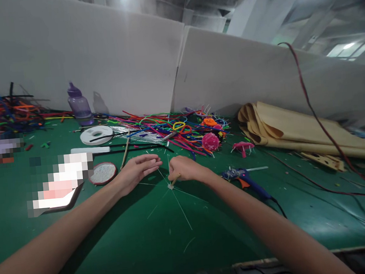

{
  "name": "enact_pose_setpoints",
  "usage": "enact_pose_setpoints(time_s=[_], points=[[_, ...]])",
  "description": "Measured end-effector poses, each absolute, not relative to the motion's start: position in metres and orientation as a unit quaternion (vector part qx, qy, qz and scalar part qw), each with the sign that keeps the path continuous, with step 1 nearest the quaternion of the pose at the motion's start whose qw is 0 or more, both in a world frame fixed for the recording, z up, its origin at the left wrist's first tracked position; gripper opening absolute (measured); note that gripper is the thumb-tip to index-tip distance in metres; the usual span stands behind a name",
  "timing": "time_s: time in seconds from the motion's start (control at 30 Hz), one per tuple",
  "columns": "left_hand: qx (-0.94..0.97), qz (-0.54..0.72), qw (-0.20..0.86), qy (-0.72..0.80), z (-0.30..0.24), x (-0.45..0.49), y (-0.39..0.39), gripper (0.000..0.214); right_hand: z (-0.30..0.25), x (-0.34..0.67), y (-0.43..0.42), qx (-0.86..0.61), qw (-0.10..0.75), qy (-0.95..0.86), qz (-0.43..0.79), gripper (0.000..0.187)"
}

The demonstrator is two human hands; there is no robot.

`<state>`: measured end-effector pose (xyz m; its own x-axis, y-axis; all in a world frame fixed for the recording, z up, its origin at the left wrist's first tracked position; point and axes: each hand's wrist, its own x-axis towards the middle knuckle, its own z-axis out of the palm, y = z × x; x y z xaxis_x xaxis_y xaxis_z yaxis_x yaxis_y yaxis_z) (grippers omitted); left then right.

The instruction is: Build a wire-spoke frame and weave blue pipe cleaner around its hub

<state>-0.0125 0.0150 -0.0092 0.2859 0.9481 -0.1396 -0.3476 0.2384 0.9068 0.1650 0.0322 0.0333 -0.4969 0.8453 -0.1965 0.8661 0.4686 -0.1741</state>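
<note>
In the middle of the head view my right hand [185,168] is closed on a thin wooden stick [175,180]. At the stick's lower end is a small whitish hub [170,186], with several thin clear strands [182,209] spreading from it like spokes. My left hand [137,171] is beside it on the left, fingers stretched out and close to one strand; whether it touches that strand I cannot tell. A blue glue gun [247,180] with an orange trigger lies right of my right hand. Another wooden stick [125,150] lies behind my left hand.
Colourful pipe cleaners [156,126] are heaped along the back, near a pink fuzzy ball [210,141]. A white spool [96,135], a purple bottle [79,104], a round dish [103,173] and a pixelated phone [63,183] are on the left. Brown paper [297,129] and a cable [314,112] occupy the right.
</note>
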Motion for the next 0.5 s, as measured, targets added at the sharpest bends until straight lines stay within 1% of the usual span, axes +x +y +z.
enact_pose_setpoints(time_s=[0.13,0.3,0.37,0.43,0.5], points=[[0.404,0.467,0.695,0.368,-0.008,-0.012,0.014,0.018,0.033,0.168,0.036,0.541,-0.013,0.838,-0.063,0.008],[0.407,0.462,0.705,0.351,-0.009,-0.011,0.013,0.017,0.046,0.177,0.047,0.596,-0.120,0.794,0.021,0.022],[0.409,0.459,0.707,0.350,-0.010,-0.012,0.012,0.017,0.056,0.182,0.048,0.580,-0.182,0.794,0.002,0.020],[0.414,0.455,0.709,0.344,-0.010,-0.012,0.012,0.017,0.064,0.188,0.045,0.537,-0.249,0.804,-0.060,0.017],[0.422,0.450,0.713,0.333,-0.009,-0.012,0.012,0.016,0.070,0.193,0.037,0.495,-0.287,0.809,-0.137,0.018]])
